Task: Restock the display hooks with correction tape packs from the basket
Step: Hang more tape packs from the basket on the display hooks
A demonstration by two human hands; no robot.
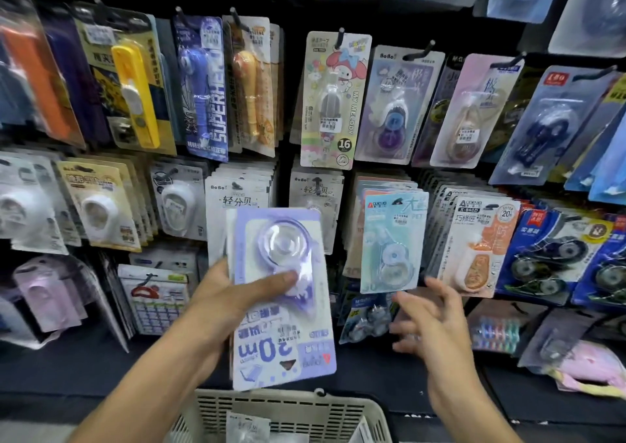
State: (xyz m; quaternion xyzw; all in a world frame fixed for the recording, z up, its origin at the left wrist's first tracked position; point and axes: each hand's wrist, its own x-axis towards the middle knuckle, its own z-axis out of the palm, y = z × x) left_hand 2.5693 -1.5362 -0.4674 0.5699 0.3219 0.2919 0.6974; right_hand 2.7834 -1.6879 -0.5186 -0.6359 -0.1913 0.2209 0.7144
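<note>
Shelves of carded stationery fill the view, hung on black display hooks (340,37) against a dark wall. At far left hang packs with an orange tool and a yellow tool (135,93), then a blue pack lettered SUPERHERO (203,87). Below them sit rows of white correction tape packs (98,209).

Left of centre, the left hand (233,293) grips a purple-and-white correction tape pack (283,293), thumb across its clear blister, fingers behind the card. The pack is held upside down, with "20m" printed inverted near its lower end; a second card edge shows just behind it. It is raised in front of the BoBo packs (237,195) on the middle row, above the basket.

At bottom centre is a pale slatted basket (291,408), with at least one white pack (247,425) lying inside.

Above centre hangs a My Melody pack (333,100).

Right of centre, the right hand (430,327) is held out with fingers spread and relaxed, holding nothing, just below a light blue pack (391,242) and beside an orange-and-white pack (477,246). Dark blue packs (555,253) hang at far right.
</note>
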